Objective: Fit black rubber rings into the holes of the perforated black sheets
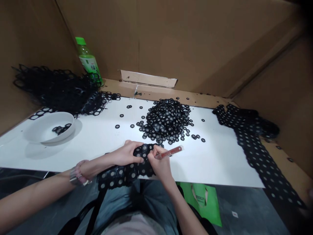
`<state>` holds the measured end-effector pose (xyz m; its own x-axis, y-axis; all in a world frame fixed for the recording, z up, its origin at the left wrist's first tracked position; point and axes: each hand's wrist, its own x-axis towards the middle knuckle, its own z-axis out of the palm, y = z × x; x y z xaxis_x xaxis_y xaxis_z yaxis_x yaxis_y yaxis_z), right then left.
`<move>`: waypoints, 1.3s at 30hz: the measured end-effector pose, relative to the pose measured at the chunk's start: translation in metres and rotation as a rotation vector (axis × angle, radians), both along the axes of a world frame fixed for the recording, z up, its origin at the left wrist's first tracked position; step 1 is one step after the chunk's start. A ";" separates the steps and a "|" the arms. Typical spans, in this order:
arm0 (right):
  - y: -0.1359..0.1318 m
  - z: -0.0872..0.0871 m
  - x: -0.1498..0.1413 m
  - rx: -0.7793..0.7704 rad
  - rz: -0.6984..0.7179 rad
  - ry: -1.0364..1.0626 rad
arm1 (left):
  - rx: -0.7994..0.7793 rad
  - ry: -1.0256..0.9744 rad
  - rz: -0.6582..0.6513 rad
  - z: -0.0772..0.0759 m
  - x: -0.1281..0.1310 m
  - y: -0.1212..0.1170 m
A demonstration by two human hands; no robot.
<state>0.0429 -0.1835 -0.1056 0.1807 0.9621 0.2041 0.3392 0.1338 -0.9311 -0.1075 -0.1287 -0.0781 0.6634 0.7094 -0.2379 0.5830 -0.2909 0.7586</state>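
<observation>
My left hand [126,153] is closed on a black rubber sheet [122,171] studded with round grey mesh discs, pressing it against the near edge of the white table [220,156]. My right hand [158,163] pinches a thin red-handled tool [171,151] whose tip rests on the sheet. Just beyond the hands lies a heap of loose black rings with mesh centres [167,119].
A white bowl [47,127] with a few rings sits at the left. Behind it is a tangle of emptied black webbing [58,89] and a green-capped bottle [89,63]. More studded sheets [254,143] lie at the right. Cardboard walls surround the table; a green bag [205,199] lies below.
</observation>
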 end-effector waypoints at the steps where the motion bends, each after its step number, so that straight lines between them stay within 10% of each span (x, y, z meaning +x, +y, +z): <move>1: 0.000 -0.001 0.000 -0.001 0.008 -0.006 | -0.026 -0.033 -0.003 -0.001 0.000 0.001; 11: 0.001 -0.001 0.000 0.016 0.063 -0.109 | -0.192 -0.219 -0.015 -0.010 -0.005 0.008; 18: 0.011 0.001 0.007 -0.080 -0.032 0.336 | 0.546 0.080 0.098 0.019 -0.016 -0.013; 21: 0.007 0.000 0.008 -0.088 -0.080 0.490 | 0.807 0.059 -0.125 0.025 -0.017 -0.040; 25: -0.002 -0.001 0.006 -0.114 -0.148 0.595 | 0.837 0.133 -0.427 0.007 -0.013 -0.061; 33: -0.012 0.001 0.009 -0.177 0.027 0.224 | 0.661 0.218 -0.339 0.011 -0.018 -0.050; 39: -0.011 0.002 0.005 -0.112 0.004 0.118 | 0.928 0.266 -0.322 0.007 -0.009 -0.052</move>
